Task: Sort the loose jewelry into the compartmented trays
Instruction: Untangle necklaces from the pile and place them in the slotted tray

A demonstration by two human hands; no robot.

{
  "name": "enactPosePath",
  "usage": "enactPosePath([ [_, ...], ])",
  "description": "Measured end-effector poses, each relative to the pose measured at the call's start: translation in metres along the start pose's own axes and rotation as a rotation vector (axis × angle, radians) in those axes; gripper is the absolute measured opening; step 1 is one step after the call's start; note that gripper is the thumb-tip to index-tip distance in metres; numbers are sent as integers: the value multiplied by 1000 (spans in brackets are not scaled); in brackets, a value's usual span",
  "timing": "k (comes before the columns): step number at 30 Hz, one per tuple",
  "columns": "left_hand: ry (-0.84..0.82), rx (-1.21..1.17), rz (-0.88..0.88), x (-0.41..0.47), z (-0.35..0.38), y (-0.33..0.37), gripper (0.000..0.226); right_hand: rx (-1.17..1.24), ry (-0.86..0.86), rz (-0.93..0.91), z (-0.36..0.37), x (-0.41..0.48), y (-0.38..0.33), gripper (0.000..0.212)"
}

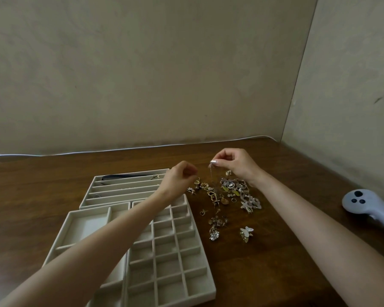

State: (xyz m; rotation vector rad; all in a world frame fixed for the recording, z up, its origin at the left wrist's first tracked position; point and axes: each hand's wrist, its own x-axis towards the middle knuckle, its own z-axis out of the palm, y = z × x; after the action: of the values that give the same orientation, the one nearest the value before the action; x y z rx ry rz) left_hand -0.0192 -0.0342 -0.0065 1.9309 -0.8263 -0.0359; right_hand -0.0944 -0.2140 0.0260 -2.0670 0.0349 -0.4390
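Grid tray (186, 291) nearest. R hand (235, 167) pinching thin chain (211, 176), slack dangling below pinch into pile (228, 191); prob. light, limp, snag-prone; best held near end. L hand (180, 176) curled, contents unclear.

Dim warm light, soft shadows, wide-angle bowing, slight blur

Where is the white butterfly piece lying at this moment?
In the head view, the white butterfly piece lies on the wooden table, right of the grid tray, at the near end of the loose jewelry, beside a silver flower piece.
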Motion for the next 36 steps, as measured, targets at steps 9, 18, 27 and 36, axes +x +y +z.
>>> enactPosePath([
  [9,-108,-235,-65,4,15,23,9,52,-4,-32,8,6,-11,8],
  [18,-12,-428,-158,4,3,17,13,241,-102,92,8,1,-7,6],
  [27,328,-674,-143,5,-22,21,14,-236,-16,24,12,1,8,15],
  [36,555,-504,-129,-3,-50,9,15,215,158,60,13,2,4,13],
])
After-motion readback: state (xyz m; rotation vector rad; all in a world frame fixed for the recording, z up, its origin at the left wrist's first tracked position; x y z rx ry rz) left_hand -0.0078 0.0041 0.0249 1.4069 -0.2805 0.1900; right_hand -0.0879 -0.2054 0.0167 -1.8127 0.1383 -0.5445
